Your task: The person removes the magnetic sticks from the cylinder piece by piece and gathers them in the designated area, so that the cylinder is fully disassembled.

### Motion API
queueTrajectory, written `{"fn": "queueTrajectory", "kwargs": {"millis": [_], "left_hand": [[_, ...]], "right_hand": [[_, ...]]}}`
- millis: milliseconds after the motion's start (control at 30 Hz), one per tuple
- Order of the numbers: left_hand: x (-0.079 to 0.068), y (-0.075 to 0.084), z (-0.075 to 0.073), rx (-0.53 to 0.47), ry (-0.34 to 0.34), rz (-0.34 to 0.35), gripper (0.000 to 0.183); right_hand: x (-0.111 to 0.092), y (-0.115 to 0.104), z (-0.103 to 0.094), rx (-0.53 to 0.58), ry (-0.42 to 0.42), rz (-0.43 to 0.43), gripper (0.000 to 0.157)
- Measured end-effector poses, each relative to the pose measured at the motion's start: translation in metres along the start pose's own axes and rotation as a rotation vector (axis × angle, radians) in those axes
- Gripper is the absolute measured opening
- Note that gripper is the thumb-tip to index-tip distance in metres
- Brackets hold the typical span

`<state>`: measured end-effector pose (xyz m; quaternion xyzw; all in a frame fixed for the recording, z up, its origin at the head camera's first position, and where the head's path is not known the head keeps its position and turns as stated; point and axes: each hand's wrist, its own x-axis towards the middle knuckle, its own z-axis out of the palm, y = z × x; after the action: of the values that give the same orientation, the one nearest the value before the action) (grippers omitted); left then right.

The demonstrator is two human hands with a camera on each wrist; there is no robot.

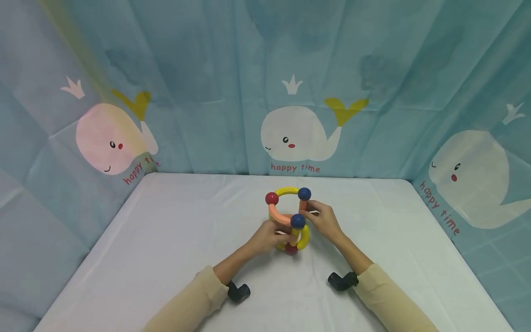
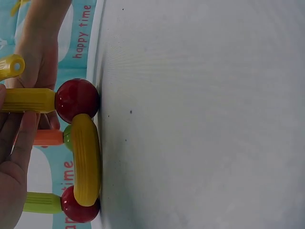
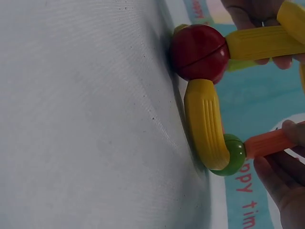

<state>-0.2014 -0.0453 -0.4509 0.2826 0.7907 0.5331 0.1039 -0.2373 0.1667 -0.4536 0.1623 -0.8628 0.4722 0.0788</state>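
A frame of toy balls and rods stands between both hands. Its upper corners are a red ball and two blue balls, joined by a curved yellow rod and a curved orange rod. My left hand grips the upright yellow rod above a lower red ball. With thumb and fingers my right hand pinches the upright orange rod, which rises from a green ball. A curved yellow rod links these lower balls. One yellow rod end shows bare.
The frame rests on a white-covered table. Behind and beside it hangs a blue curtain with printed whales. A black wrist device sits on the left wrist and another on the right wrist.
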Motion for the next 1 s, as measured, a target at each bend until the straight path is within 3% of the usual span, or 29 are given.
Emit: {"fn": "queueTrajectory", "kwargs": {"millis": [267,500,633,733,900,967,1000], "left_hand": [[0.001,0.000,0.002,-0.007,0.018,-0.021,0.033],[0.000,-0.001,0.002,-0.037,0.006,-0.031,0.035],[-0.010,0.003,-0.011,0.027,0.014,-0.070,0.033],[-0.024,0.006,-0.032,0.069,0.109,-0.059,0.029],[-0.041,0.016,-0.066,0.121,0.427,0.114,0.021],[-0.041,0.024,-0.071,0.184,0.498,0.183,0.020],[-0.039,0.029,-0.071,0.231,0.493,0.220,0.022]], "right_hand": [[0.001,0.000,0.002,0.018,0.002,0.001,0.029],[-0.001,0.002,-0.001,-0.004,-0.024,0.050,0.035],[-0.007,0.003,-0.010,-0.011,-0.032,0.091,0.037],[-0.015,0.002,-0.021,-0.015,-0.027,0.117,0.038],[-0.030,-0.007,-0.035,0.067,-0.036,0.162,0.038],[-0.035,-0.011,-0.037,0.140,-0.058,0.184,0.039],[-0.037,-0.012,-0.037,0.180,-0.078,0.187,0.040]]}}
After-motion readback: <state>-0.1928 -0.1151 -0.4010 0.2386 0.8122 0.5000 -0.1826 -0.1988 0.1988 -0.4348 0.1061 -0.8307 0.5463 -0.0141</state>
